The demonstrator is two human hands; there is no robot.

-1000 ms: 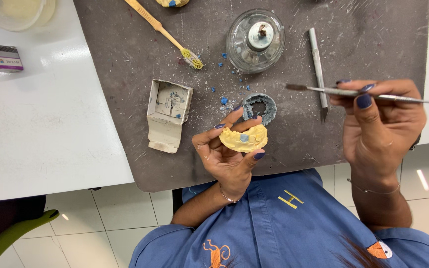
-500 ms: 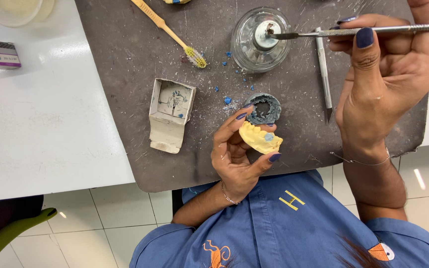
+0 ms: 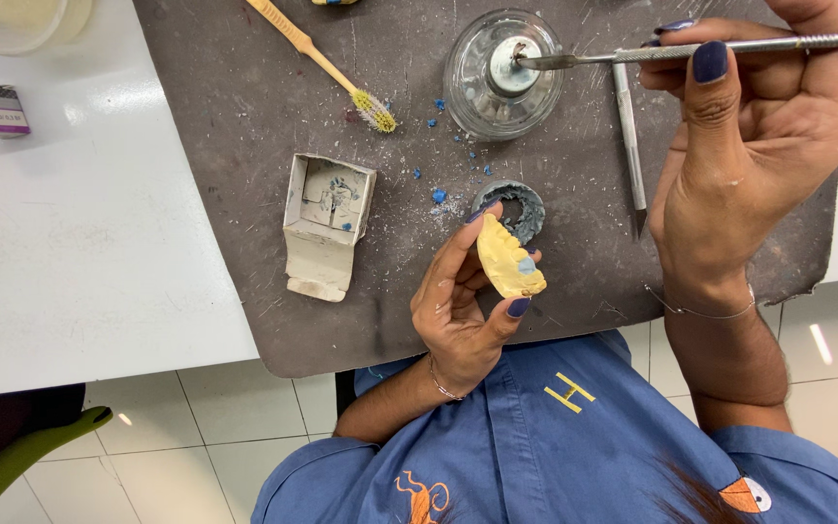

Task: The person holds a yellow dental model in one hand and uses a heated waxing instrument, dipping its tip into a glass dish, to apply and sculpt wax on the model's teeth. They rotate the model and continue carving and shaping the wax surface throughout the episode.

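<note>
My left hand [image 3: 463, 301] holds a yellow dental cast [image 3: 506, 260] between thumb and fingers, just above the near edge of the dark grey mat [image 3: 244, 146]. A small blue spot shows on the cast. My right hand [image 3: 758, 146] grips a thin metal carving tool [image 3: 671, 53] like a pen. The tool's tip rests at the metal wick cap of a glass spirit lamp [image 3: 503, 63] at the back of the mat. No flame is visible.
A small open cardboard box [image 3: 325, 221] lies left of my left hand. A yellow toothbrush [image 3: 327, 63], a second metal tool [image 3: 629, 131], a small dark round dish [image 3: 516, 204] and blue wax crumbs lie on the mat. A white table [image 3: 70, 243] extends left.
My right hand has carried the metal tool from near the cast up to the lamp's wick. My left hand has tilted the cast and moved it slightly right.
</note>
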